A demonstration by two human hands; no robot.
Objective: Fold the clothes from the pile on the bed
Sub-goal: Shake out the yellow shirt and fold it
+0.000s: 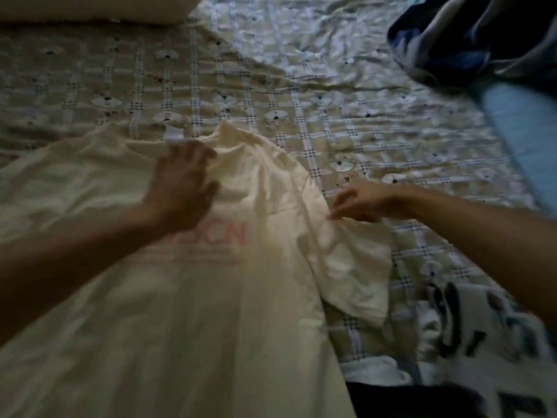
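A cream T-shirt [187, 312] with faded red lettering lies spread flat on the bed, its collar pointing away from me. My left hand [180, 182] rests palm down on the chest just below the collar, fingers apart. My right hand [361, 200] hovers at the shirt's right shoulder seam with its fingertips touching the cloth, above the right sleeve [352, 276] that spreads out sideways. The frame is blurred, so a pinch on the fabric cannot be made out.
The bed sheet [301, 95] is pale with a checked pattern and small motifs. A white garment with dark print [482, 336] lies at the lower right. Dark blue fabric [470, 34] is bunched at the top right, and a pillow [90, 10] sits top left.
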